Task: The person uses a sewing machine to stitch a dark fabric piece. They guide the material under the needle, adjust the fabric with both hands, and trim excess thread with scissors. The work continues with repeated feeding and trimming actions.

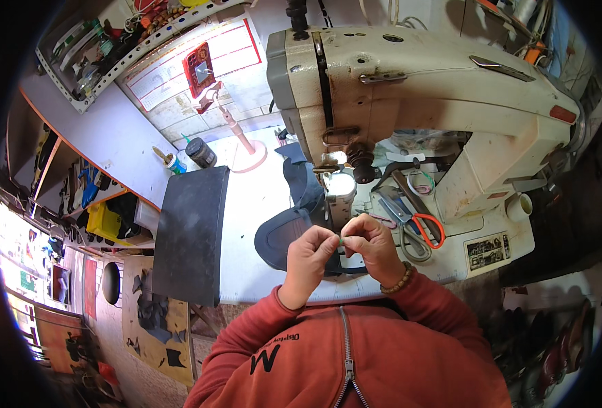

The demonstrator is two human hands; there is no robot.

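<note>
My left hand (308, 257) and my right hand (374, 250) meet in front of me, just over the table's near edge. Thumb and fingers of both are pinched together at the tips. Between them shows a speck of something small and greenish (341, 241), too tiny to name. Beneath and behind my hands lies a dark, rounded, stitched piece (274, 238), partly covered by them. More dark material (299, 175) runs back from it toward the post of a beige sewing machine (382, 75), whose needle area is just beyond my fingers.
Orange-handled scissors (428, 231) and grey-handled shears (415, 248) lie right of my hands. Left are a black board (191, 231), a dark jar (201, 153) and a blue pot (176, 164) with a brush. A pink stand (246, 153) holds a red phone (200, 68).
</note>
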